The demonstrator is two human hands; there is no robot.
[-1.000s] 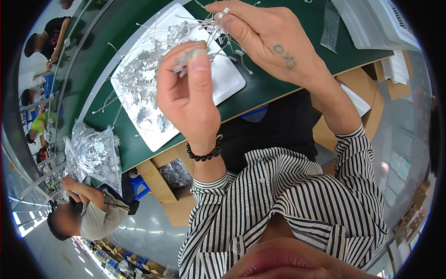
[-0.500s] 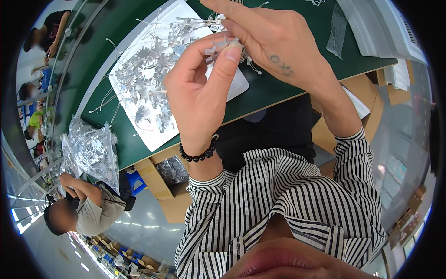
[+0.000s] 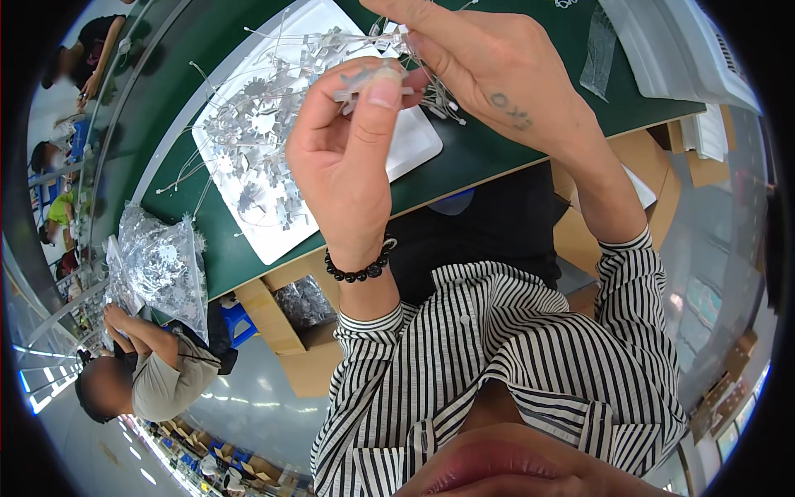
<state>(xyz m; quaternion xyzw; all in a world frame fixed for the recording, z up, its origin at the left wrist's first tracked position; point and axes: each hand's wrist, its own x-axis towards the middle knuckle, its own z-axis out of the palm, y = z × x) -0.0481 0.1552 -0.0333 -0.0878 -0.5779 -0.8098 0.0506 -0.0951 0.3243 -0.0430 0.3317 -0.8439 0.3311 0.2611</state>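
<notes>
Over a tray (image 3: 421,151) of silvery pieces (image 3: 263,123), left hand (image 3: 341,161) pinches a part (image 3: 354,81), right (image 3: 493,74) wires (image 3: 391,38).

Seems to be shiny metal on the small flat pieces (image 3: 262,123), smooth plastic on the white tray (image 3: 424,147). Looks like glossy, crinkled plastic film on the bag (image 3: 172,263), and matt cardboard on the carton (image 3: 272,319).

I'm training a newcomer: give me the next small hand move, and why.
Probably steady the left hand while the right hand eases the thin white wires aside: the left one pinches a small silver-grey piece, and wires crowd the space between both hands.
</notes>
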